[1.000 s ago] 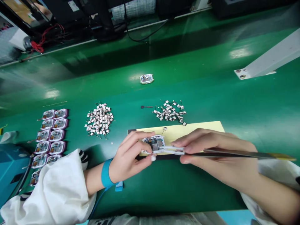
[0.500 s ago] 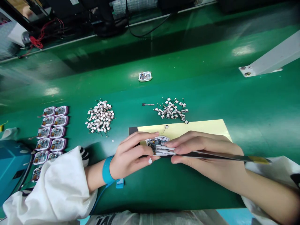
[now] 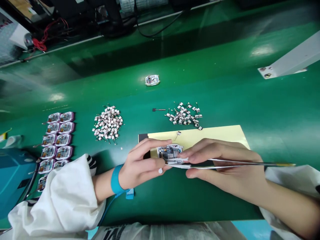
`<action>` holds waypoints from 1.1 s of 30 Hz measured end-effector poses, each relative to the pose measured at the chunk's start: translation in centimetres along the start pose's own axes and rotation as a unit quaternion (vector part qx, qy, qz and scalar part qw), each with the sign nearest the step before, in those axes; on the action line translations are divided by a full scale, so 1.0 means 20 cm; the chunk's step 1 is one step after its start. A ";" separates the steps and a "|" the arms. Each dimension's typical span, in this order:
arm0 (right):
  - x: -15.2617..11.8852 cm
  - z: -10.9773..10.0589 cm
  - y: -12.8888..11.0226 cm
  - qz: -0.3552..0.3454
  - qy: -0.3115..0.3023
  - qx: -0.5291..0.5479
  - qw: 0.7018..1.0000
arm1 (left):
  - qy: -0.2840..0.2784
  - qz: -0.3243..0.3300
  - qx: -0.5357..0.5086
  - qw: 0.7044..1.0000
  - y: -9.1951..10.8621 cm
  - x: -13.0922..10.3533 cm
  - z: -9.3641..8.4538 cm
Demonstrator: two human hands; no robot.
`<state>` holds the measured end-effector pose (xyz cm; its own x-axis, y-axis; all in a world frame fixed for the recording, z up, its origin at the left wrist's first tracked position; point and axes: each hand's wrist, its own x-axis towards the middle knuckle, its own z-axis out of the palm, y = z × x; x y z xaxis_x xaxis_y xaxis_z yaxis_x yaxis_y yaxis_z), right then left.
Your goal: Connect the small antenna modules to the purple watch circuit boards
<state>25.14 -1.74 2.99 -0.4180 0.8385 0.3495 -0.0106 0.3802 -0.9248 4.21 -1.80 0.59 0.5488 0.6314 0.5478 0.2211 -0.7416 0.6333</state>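
My left hand (image 3: pixel 141 163), with a blue band at the wrist, holds a small white watch-like case (image 3: pixel 180 146) by its left end. Its open face shows a circuit board (image 3: pixel 170 152). Metal tweezers (image 3: pixel 277 164) rest in my right hand (image 3: pixel 225 155), their two arms slightly apart and their tips at the case's near edge. The right fingertips also reach the right side of the case. Whether the tweezers grip a part there I cannot tell. Just beyond the case, one small silver piece with a thin lead (image 3: pixel 178 133) lies on a yellow sheet (image 3: pixel 215 133).
Two piles of small silver parts, a left pile (image 3: pixel 108 123) and a right pile (image 3: pixel 183 115), lie on the green mat (image 3: pixel 225 90). Rows of purple-rimmed cases (image 3: pixel 63 140) stand at left. Another case (image 3: pixel 152 80) sits farther back. A white metal bracket (image 3: pixel 287 63) is at right.
The tweezers' arms have spread apart and their tips sit slightly lower. The case has tilted, showing more of its board. My left hand keeps its hold.
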 end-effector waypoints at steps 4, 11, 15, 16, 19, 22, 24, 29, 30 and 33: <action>0.01 0.01 -0.01 -0.022 0.004 -0.015 1.000 | 0.003 -0.002 -0.002 1.000 0.00 0.00 0.01; -0.01 0.01 -0.02 -0.001 0.025 -0.007 1.000 | 0.010 0.004 0.002 1.000 0.00 0.01 0.00; -0.01 0.00 -0.02 0.018 0.028 0.010 0.999 | 0.007 -0.001 -0.005 1.000 0.00 0.01 -0.01; -0.01 0.00 -0.02 0.016 0.026 0.011 0.999 | 0.011 -0.004 -0.009 1.000 0.00 0.02 -0.01; 0.00 -0.01 -0.03 0.005 0.012 0.004 1.000 | 0.020 -0.012 -0.018 1.000 0.00 0.02 -0.01; -0.01 -0.02 -0.03 0.000 -0.003 -0.012 1.000 | 0.020 -0.019 -0.026 0.999 0.00 0.02 -0.01; -0.02 -0.02 -0.04 0.011 -0.014 -0.011 1.000 | 0.019 -0.025 -0.027 0.999 0.00 0.03 -0.01; -0.04 0.00 -0.07 0.047 -0.003 -0.004 0.999 | 0.019 -0.035 -0.028 0.999 0.00 0.03 -0.01; -0.04 0.00 -0.07 0.043 -0.004 -0.009 0.999 | 0.018 -0.036 -0.028 0.999 0.00 0.03 -0.01; -0.05 0.00 -0.08 0.031 -0.012 -0.038 0.999 | 0.011 -0.041 -0.024 0.999 0.00 0.03 -0.01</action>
<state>25.58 -3.12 4.10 -0.4382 0.8517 0.2873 0.0845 0.3573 -0.9302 4.49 -1.38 1.03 0.5119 0.6956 0.5041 0.2262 -0.6753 0.7020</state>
